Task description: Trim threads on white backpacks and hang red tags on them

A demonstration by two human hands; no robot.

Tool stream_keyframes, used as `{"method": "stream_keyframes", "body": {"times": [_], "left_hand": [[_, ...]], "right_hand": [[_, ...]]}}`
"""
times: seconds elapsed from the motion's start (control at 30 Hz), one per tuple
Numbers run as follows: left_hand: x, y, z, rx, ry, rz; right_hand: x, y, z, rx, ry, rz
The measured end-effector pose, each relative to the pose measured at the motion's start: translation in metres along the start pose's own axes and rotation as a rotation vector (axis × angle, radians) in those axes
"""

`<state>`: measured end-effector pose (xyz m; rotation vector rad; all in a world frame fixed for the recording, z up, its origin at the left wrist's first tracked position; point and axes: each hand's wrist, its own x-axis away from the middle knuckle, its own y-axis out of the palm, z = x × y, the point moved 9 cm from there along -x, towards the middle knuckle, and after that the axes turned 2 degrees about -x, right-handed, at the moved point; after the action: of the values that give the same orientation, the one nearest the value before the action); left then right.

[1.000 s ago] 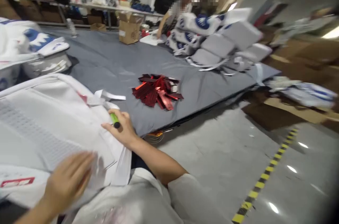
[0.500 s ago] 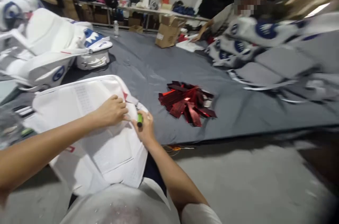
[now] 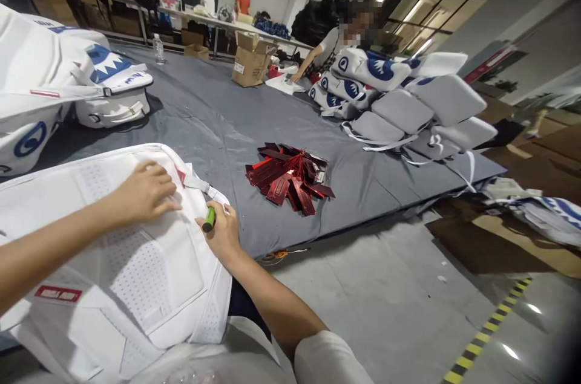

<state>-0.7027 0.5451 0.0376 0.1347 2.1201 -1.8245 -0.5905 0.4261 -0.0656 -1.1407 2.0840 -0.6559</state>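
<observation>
A white backpack (image 3: 181, 257) with perforated panels and a red label lies in front of me, partly on the grey-covered table and against my body. My left hand (image 3: 147, 193) rests on its upper panel, fingers loosely spread and holding nothing I can see. At the bag's right edge, my right hand (image 3: 222, 230) is closed around a short green tool with a black end (image 3: 209, 219); its exact kind I cannot make out. Close to these fingers is a white strap (image 3: 204, 186). Red shiny tags (image 3: 290, 175) lie in a fanned pile to the right.
White-and-blue bags (image 3: 113, 87) stand at the left, and more bags (image 3: 390, 100) are stacked at the right. A clear bottle (image 3: 158, 49) and a cardboard box (image 3: 249, 60) are farther back. Another person's arm (image 3: 306, 63) reaches onto the table. The table edge (image 3: 363, 224) runs along the right.
My view has swung to the right, so things appear farther left. My left hand has loosened its fingers and moved off the bag's edge. The green tool remains in my right hand.
</observation>
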Motion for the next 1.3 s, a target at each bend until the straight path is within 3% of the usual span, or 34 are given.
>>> {"method": "stream_keyframes", "body": {"times": [0.1,0.2,0.43,0.6,0.67,0.73,0.83,0.9,1.07,1.2,1.3], "left_hand": [[-0.003,0.019,0.019,0.014,-0.004,-0.044],[-0.006,0.022,0.012,0.014,0.034,-0.031],[-0.002,-0.008,-0.030,-0.087,0.142,0.021],[0.007,-0.032,-0.056,-0.179,0.010,0.185],[0.010,-0.027,-0.047,-0.247,-0.060,0.186],[0.011,-0.012,-0.023,-0.263,-0.053,0.129],[0.015,0.012,0.017,-0.108,-0.011,0.040],[0.018,0.020,0.029,-0.017,-0.034,0.053],[0.025,0.027,0.029,0.006,-0.093,0.122],[0.031,0.023,0.032,0.075,-0.096,0.164],[0.030,0.028,0.031,0.099,-0.166,0.129]], "right_hand": [[0.003,-0.002,-0.002,0.000,-0.012,0.011],[0.004,-0.003,-0.002,0.002,-0.024,0.029],[-0.002,0.003,-0.005,0.044,-0.028,0.011],[-0.003,0.006,-0.008,0.044,-0.059,-0.004],[-0.004,0.010,-0.002,0.066,-0.032,-0.022],[-0.004,0.013,0.004,0.079,0.004,-0.034],[-0.003,0.012,0.009,0.067,0.015,-0.009],[-0.003,0.008,0.010,0.061,0.006,0.017],[0.002,-0.014,0.005,-0.033,-0.033,0.103],[0.011,-0.047,-0.011,-0.317,0.027,0.259],[0.006,-0.045,-0.024,-0.614,0.107,0.183]]}}
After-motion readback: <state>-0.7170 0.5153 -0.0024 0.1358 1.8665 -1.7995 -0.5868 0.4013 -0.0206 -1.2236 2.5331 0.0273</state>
